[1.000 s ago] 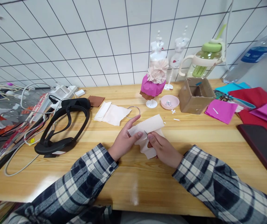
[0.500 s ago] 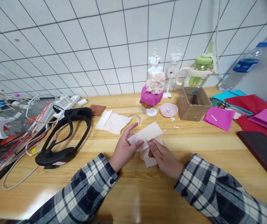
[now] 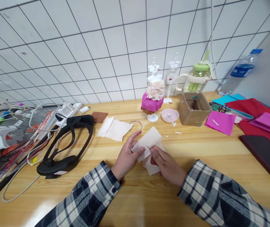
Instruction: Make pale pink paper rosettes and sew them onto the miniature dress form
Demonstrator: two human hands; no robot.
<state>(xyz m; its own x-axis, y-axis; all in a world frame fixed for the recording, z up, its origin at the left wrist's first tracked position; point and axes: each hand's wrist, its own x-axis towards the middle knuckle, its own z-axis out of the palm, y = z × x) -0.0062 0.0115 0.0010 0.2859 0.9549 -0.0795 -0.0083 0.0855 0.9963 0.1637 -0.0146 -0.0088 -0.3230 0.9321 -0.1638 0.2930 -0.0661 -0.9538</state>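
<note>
In front of me, my left hand pinches a folded cream fabric piece between its thumb and fingers, with the index finger stretched out. My right hand is closed at the fabric's right side, thumb against index finger. From that pinch a thin dark needle sticks out over the fabric. A loose flap of the fabric hangs beneath the right fingers. Just beyond my left hand lie a thin ring and another cream fabric piece with a folded left edge.
A dress form in pink and cream stands at the back beside a bare one. Right of them are a pink dish, a cardboard box, a jug and coloured fabrics. A black headset and cables lie left.
The view has tilted up slightly, so the table things sit lower in it. My hands keep hold of the fabric and needle, with the fabric turned a little.
</note>
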